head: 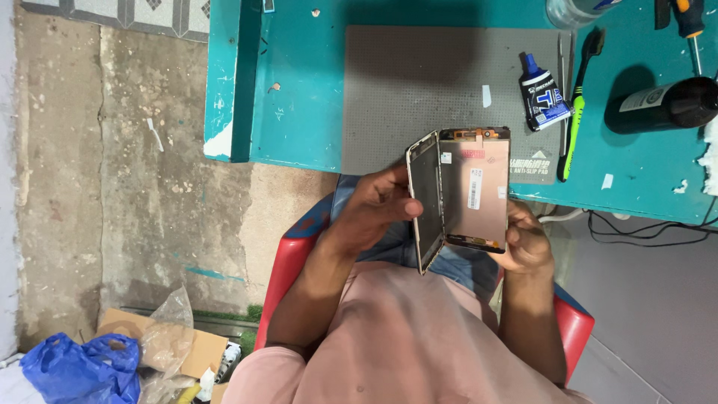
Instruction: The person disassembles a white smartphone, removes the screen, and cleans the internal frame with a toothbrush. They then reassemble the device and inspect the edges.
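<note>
Head view: two hands part a phone screen panel (476, 191) from its gold frame (423, 198).
Left hand (378, 206) grips the frame at 9 o'clock, right hand (525, 243) holds the panel at 4 o'clock, just below the teal counter (299, 90).

Single head view — looks steeply down from above, close over lap, teal bench edge (299, 153) ahead.
</note>
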